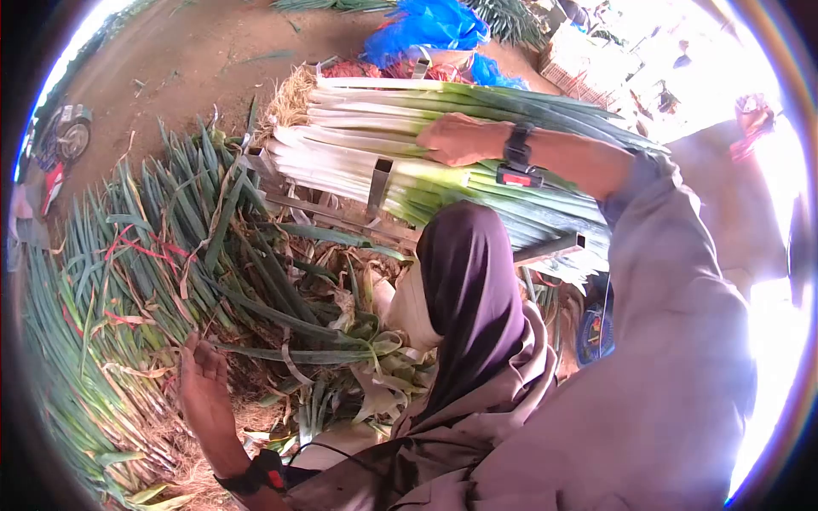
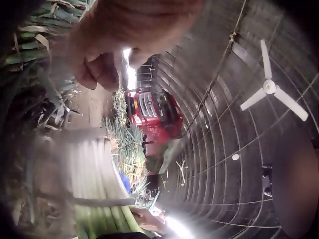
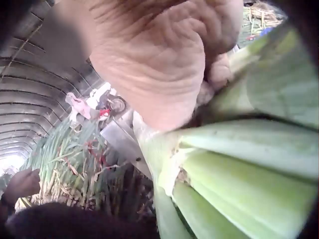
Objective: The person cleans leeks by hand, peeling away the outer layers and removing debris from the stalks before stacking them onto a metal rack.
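Long white-and-green leeks (image 1: 341, 157) lie side by side in a metal frame (image 1: 379, 183) at the upper middle of the head view. My right hand (image 1: 460, 139) is over their pale stalks, and in the right wrist view its curled fingers grip among the leeks (image 3: 234, 184); the fingertips are partly hidden. My left hand (image 1: 204, 392) is held away from the frame at the lower left, fingers loosely bent and holding nothing, near a large heap of untrimmed leeks (image 1: 128, 298). In the left wrist view that hand (image 2: 129, 35) hangs above the floor area.
Peeled leaves (image 1: 383, 366) lie below the metal frame, beside my head covering. Blue netting (image 1: 434, 30) is behind the frame, with a crate (image 1: 588, 64) to its right. A red truck (image 2: 154, 114) and a ceiling fan (image 2: 269, 87) show in the left wrist view.
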`<state>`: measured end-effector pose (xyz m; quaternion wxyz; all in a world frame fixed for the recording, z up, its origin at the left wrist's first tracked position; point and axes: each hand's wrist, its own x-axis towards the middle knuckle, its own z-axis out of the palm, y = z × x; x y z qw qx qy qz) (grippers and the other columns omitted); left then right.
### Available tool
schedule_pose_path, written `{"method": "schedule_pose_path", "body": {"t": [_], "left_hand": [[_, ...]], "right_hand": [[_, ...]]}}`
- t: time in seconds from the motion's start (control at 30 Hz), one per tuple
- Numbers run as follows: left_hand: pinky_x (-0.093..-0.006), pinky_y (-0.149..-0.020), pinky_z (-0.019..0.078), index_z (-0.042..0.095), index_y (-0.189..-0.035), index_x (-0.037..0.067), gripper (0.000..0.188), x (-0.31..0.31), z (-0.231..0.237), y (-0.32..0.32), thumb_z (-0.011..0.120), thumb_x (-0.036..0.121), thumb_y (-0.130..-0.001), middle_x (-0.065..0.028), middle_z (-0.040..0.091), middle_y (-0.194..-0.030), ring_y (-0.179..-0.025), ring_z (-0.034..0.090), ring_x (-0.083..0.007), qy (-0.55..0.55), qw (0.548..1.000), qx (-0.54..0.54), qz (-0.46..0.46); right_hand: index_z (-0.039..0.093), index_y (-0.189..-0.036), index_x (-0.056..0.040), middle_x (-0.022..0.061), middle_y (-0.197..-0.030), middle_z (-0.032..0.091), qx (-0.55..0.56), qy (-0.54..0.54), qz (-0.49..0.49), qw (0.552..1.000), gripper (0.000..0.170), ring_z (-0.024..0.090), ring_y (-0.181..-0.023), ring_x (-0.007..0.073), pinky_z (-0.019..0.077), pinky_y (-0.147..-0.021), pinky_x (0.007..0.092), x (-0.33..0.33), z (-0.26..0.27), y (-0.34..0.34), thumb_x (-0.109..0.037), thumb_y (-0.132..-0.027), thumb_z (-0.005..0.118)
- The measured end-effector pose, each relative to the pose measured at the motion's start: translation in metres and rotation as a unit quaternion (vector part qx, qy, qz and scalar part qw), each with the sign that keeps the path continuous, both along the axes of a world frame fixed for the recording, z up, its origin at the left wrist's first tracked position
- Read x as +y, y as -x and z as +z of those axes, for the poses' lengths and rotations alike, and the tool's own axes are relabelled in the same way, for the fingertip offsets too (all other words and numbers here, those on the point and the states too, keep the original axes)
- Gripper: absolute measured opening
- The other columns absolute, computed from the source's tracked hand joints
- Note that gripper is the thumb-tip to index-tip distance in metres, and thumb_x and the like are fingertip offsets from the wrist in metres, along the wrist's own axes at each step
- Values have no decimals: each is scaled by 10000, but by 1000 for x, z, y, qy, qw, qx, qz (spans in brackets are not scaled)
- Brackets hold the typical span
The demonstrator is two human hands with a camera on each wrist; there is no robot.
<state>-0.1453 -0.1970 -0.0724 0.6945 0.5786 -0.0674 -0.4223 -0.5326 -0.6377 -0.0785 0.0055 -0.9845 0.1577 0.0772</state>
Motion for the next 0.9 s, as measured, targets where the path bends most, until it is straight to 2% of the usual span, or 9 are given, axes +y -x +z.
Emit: {"method": "schedule_pose_path", "body": {"t": [0.23,0.3,0.4,0.5,0.53,0.7,0.8,0.87,0.9], "left_hand": [[-294,-939,481,579,-1325,51,358,12,-22,-4,489,264,-1052,-40,610,-1221,-1084,586,-156,-44,994,-73,-62],[-380,-1073,439,519,-1410,90,390,16,-17,12,468,193,-1037,-90,572,-1324,-1242,544,-212,-22,977,-154,-144],[-331,-965,513,608,-1284,8,336,25,6,29,573,200,-1011,-86,648,-1222,-1066,643,-182,47,994,-60,-77],[-338,-898,538,613,-1261,0,333,44,39,46,594,223,-1014,-87,679,-1137,-996,658,-176,108,993,6,-44],[-327,-900,529,618,-1246,2,353,48,41,48,610,262,-1008,-90,681,-1110,-983,657,-170,135,990,16,-44],[-307,-895,520,620,-1229,-1,347,80,59,42,605,269,-1012,-67,680,-1054,-938,654,-151,165,986,9,-25],[-296,-883,517,589,-1240,-27,364,93,68,30,603,256,-1012,-79,676,-1041,-924,641,-148,215,976,-21,19],[-293,-875,515,583,-1249,-28,365,105,79,23,600,249,-1013,-80,676,-1036,-920,638,-147,223,973,-27,46],[-289,-868,513,576,-1258,-29,366,110,81,18,598,243,-1013,-82,676,-1031,-917,636,-146,228,971,-29,64]], "right_hand": [[602,-729,-4,173,-799,611,12,45,56,997,179,610,-739,365,505,-678,467,-7,-19,3,-149,-834,595],[545,-996,2,192,-992,585,92,-49,4,995,254,581,-920,346,473,-818,462,-12,-3,4,-221,-883,590],[459,-1397,11,221,-1282,547,199,-93,-93,971,570,537,-1192,318,426,-1029,454,-9,28,-14,-330,-958,582],[540,-1270,37,220,-1225,558,46,-31,54,997,395,551,-1143,375,411,-1032,449,-20,50,12,-200,-957,579],[542,-1280,26,203,-1285,553,109,-3,-38,993,392,554,-1187,347,437,-1028,418,36,97,-14,-203,-963,582],[589,-1278,-9,171,-1233,615,-23,-215,34,976,389,612,-1142,268,502,-949,379,211,175,-175,-237,-963,610],[591,-1279,-9,176,-1132,659,42,-277,130,951,420,694,-917,259,553,-836,380,273,135,-287,-309,-986,596],[600,-1257,-1,141,-1073,662,69,-419,161,891,484,627,-987,177,519,-861,324,309,83,-363,-382,-959,610],[613,-1226,1,125,-1018,668,-19,-560,210,801,462,637,-965,175,525,-845,337,327,45,-390,-383,-968,609]]}}
